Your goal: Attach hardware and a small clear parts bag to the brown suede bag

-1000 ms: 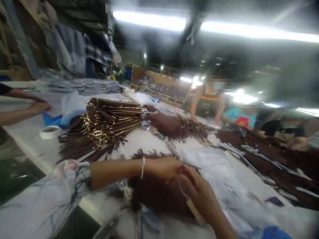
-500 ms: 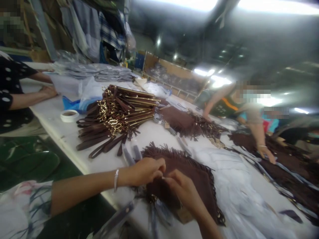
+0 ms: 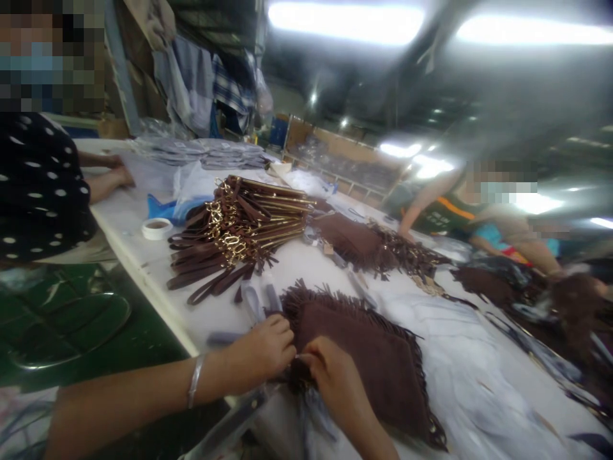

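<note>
A white table [image 3: 299,263] bears the fringed brown piece [image 3: 359,358], lying flat. Beyond its far left side sits a heap of brown straps [image 3: 239,223] with gold clasps. At its left edge the left hand [image 3: 261,351] and right hand [image 3: 330,370] nearly meet, fingers bent inward; I cannot tell what either pinches. Well left of it rests a white roll [image 3: 157,234].

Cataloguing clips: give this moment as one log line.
left hand: curled; right hand: pinching, close by; both: at edge of fringed brown piece; anything held: unclear
</note>
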The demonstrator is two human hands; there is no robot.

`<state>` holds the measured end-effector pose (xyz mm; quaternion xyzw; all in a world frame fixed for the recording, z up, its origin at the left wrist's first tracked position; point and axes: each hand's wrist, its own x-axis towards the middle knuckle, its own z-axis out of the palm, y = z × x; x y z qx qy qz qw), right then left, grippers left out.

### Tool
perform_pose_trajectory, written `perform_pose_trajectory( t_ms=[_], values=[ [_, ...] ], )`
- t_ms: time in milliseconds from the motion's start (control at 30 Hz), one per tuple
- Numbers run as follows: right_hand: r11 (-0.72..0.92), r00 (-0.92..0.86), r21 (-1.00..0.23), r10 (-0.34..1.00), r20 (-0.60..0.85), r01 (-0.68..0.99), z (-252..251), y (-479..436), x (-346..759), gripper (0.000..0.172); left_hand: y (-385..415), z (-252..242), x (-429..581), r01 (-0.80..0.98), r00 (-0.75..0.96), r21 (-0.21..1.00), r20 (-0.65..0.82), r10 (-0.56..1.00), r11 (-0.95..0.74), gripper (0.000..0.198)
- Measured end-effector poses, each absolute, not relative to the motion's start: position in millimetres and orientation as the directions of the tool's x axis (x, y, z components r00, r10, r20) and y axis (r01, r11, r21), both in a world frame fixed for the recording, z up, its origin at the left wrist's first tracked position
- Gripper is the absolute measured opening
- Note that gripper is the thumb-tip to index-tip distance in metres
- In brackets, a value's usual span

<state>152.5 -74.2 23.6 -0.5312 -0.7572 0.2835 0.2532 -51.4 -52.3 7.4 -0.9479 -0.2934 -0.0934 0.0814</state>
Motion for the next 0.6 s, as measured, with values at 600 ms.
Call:
perform_pose_trajectory(
  t_ms=[600],
  values=[
    [0.368,-0.396,-0.466,0.917,0.041,0.804,19,-73,137,0.02,-76,6,-64,0.736,0.653,0.211,0.035,0.757,-0.644,0.018]
  ],
)
